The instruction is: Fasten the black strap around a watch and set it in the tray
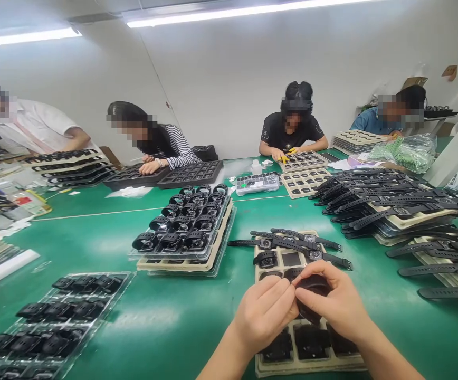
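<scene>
My left hand (266,311) and my right hand (337,298) meet over a beige tray (310,367) close in front of me. Between them is a smartwatch (313,289) with a black strap curved into a loop. Both hands have their fingers closed on it, the thumbs and fingertips coming together at the strap; the exact pinch is partly hidden. Below, the tray's compartments hold several black watches. Across the tray's far end lie watches with their straps open and stretched out (290,241). A looped watch (266,258) sits in a compartment beside them.
Left of centre stands a stack of trays (185,264) topped with looped watches. A clear plastic tray (114,295) of watches lies at front left. Stacked trays with open-strap watches (395,206) fill the right. Several co-workers sit across the green table (153,327), among them one with yellow fingertips (279,154).
</scene>
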A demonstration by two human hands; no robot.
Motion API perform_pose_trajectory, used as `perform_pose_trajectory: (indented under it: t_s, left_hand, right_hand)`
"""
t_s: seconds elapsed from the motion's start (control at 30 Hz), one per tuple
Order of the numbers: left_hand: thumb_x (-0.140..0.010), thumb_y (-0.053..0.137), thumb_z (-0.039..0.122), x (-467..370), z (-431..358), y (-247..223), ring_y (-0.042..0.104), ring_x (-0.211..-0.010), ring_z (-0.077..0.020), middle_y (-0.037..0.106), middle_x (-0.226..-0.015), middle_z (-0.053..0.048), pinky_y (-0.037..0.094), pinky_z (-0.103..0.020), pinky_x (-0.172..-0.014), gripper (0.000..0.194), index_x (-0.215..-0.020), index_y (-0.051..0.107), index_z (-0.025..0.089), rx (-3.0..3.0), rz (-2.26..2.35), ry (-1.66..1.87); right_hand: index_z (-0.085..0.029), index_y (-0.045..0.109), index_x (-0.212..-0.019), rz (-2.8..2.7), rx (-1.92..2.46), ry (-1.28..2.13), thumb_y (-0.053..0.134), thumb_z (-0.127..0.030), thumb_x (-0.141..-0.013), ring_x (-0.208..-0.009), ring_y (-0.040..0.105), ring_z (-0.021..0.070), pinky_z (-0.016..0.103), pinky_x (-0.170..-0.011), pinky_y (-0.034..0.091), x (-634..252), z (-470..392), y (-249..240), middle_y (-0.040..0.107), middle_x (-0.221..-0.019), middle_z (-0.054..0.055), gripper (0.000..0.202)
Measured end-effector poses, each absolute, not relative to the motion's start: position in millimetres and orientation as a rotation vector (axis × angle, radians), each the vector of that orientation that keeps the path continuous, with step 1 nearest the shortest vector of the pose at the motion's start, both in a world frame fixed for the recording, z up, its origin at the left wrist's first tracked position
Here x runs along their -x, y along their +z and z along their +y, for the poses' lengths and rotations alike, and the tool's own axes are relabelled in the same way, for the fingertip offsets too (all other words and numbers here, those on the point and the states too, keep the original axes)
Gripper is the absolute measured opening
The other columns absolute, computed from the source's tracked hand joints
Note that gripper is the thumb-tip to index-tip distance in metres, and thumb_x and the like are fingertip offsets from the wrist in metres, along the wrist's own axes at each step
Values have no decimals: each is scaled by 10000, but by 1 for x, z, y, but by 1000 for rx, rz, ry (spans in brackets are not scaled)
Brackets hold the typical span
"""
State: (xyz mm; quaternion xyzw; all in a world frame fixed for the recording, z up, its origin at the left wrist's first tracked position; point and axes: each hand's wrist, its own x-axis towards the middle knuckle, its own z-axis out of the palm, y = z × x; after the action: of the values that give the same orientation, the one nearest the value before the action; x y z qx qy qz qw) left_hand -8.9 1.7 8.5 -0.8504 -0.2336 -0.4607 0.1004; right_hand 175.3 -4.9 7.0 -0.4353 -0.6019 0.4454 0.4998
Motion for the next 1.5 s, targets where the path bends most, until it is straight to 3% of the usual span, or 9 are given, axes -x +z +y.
perform_pose_trajectory:
  t_s: [0.17,0.33,0.5,0.9,1.23,1.37,1.5]
  left_hand:
    - [-905,598,30,11,1,11,674,-653,-172,699,-749,-42,598,-305,-594,154,-986,641,154,2495,-659,-1362]
    - [-923,588,50,11,2,16,691,-701,-186,712,-780,-62,612,-310,-605,155,-1042,639,135,2566,-594,-1338]
    - [-903,587,10,10,3,14,679,-670,-180,705,-759,-56,597,-307,-567,184,-1026,638,139,2523,-590,-1408]
    - [-877,697,76,15,2,7,683,-661,-168,715,-755,-45,615,-303,-616,168,-1023,664,155,2490,-617,-1397]
    - [-894,628,65,19,3,9,681,-667,-176,711,-752,-46,606,-308,-617,167,-1021,645,172,2493,-608,-1386]
    - [-866,618,57,16,5,15,663,-690,-176,688,-752,-43,607,-320,-665,160,-966,629,182,2530,-710,-1423]
    - [-888,564,71,13,8,23,678,-810,-217,724,-877,-109,618,-363,-716,264,-1140,614,136,2706,-747,-1395]
  right_hand:
    - [-264,680,-918,-1385,979,1087,781,-241,-783,-805,707,173,245,-764,565,-177,-5,8,768,-864,-18,170]
    - [-266,757,-932,-1610,1023,1066,791,-127,-678,-849,717,188,253,-796,561,-184,0,14,780,-909,-14,292]
    - [-265,719,-874,-1579,957,987,779,-172,-752,-800,730,177,246,-754,577,-183,-3,8,779,-878,-16,164]
    - [-272,596,-946,-1376,878,979,785,-159,-765,-763,739,175,250,-698,606,-175,-10,1,776,-869,-15,286]
    - [-275,527,-977,-1307,925,1018,775,-179,-772,-723,726,189,277,-652,606,-172,-14,3,772,-858,9,336]
    - [-274,609,-1060,-1518,933,914,751,-187,-802,-839,747,201,299,-782,607,-178,-8,3,778,-937,12,308]
    - [-278,684,-1161,-1654,1015,822,758,-219,-794,-908,756,227,324,-844,599,-184,-1,7,797,-996,19,379]
